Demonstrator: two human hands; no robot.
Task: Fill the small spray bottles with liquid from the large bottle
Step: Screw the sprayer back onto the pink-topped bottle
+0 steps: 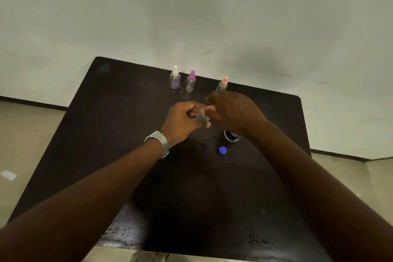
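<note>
A pale, scuffed wall (191, 6) fills the far half of the room, meeting a beige floor (25, 134) along a dark skirting strip. Pushed against that wall stands a dark, almost black table (106, 134), its top smeared and glinting with wet patches along the near edge.

Both forearms reach out over the table from the near side. The left hand (182, 119), a metal watch (160, 142) on its wrist, is curled around a small clear object (201, 117) at the table's centre; it looks like an uncapped spray bottle, though the blur makes that hard to confirm. The right hand (234, 110) hovers just beside it, fingers loosely spread and blurred, and I cannot tell whether it grips anything.

Under the right wrist sits the large bottle (231, 135), only its white and blue top showing. Just nearer, a blue cap (222, 150) lies on the table.

Along the far edge stand three small spray bottles upright: a white-topped bottle (175, 77) on the left, a purple-topped bottle (190, 82) just beside it, and a pink-topped bottle (222, 84) apart to the right, partly behind the right hand.
</note>
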